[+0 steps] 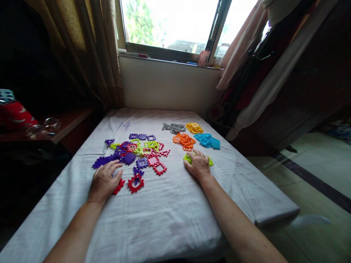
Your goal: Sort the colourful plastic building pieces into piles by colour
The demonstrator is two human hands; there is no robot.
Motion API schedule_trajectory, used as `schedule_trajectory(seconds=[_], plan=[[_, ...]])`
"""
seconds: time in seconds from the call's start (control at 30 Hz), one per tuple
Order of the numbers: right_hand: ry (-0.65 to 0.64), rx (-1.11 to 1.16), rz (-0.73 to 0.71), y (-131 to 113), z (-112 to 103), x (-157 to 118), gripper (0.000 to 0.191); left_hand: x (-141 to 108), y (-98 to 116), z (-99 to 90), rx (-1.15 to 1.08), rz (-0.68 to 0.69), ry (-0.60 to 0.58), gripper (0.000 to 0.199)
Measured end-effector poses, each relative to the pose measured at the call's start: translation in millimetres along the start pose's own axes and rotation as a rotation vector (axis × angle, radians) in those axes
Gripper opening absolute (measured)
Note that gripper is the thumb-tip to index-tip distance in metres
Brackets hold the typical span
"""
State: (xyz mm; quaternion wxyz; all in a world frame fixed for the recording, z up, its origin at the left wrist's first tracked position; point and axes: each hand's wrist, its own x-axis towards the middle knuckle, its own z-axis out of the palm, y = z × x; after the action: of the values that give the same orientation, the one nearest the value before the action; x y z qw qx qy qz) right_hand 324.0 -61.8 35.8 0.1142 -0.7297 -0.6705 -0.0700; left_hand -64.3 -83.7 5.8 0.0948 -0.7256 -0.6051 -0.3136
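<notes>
In the head view, a person's two hands reach over toothed, flat toy pieces on a cloth-covered surface (164,226). At right, the right hand (197,165) curves over green pieces (211,162), which peek out on both sides of it; whether its grip is pinching any of them cannot be told, as the fingers hide the contact. At left, the left hand (103,182) shows a loosely spread grip, thumb apart from the fingers, its fingertips at the near edge of the purple pieces (105,160). A red piece (119,187) lies partly hidden beneath that hand, its right side showing just beyond the thumb.

The pieces look like plastic: probably light, fairly stiff, a little slick and hard to break. A pinch across two opposite toothed edges should hold a single one best, while a loose heap suits a cupped palm. Just beyond the right hand lies the orange pile (184,140), with the blue pile (207,141) to its right and the grey pile (173,127) farther off.
</notes>
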Motion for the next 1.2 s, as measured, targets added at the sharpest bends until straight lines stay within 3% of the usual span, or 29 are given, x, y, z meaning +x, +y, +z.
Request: schedule_trajectory(seconds=[0.17, 0.37, 0.5, 0.67, 0.83, 0.93, 1.07, 1.2], plan=[[0.099, 0.046, -0.041, -22.6, -9.4, 3.1, 0.044, -0.6, 8.4, -3.3, 0.024, 0.041, 0.032, 0.034], [-0.024, 0.189, -0.360, -99.5, -18.0, 40.4, 0.030, 0.0, 10.9, -3.1, 0.004, 0.026, 0.016, 0.031], [-0.142, 0.149, -0.285, -147.1, -9.1, 69.6, 0.038, 0.7, 7.9, -2.3, -0.009, 0.025, 0.008, 0.030], [-0.247, 0.094, -0.193, -167.4, 2.5, 82.0, 0.041, 1.6, 5.2, -1.1, -0.029, 0.045, 0.004, 0.032], [-0.112, 0.168, -0.218, -149.6, -4.3, 64.0, 0.036, 2.1, 4.7, -0.9, -0.047, 0.030, 0.002, 0.034], [-0.035, 0.171, -0.180, -116.0, -14.2, 43.6, 0.039, 1.8, 5.5, -1.2, -0.051, 0.026, -0.005, 0.034], [-0.040, 0.110, -0.008, -62.0, -24.0, 15.4, 0.045, 1.4, 6.8, -1.5, -0.054, 0.026, -0.012, 0.033], [-0.029, 0.042, 0.023, -31.0, -24.9, -2.7, 0.046, 1.5, 8.7, -2.7, -0.053, 0.014, -0.022, 0.032]])
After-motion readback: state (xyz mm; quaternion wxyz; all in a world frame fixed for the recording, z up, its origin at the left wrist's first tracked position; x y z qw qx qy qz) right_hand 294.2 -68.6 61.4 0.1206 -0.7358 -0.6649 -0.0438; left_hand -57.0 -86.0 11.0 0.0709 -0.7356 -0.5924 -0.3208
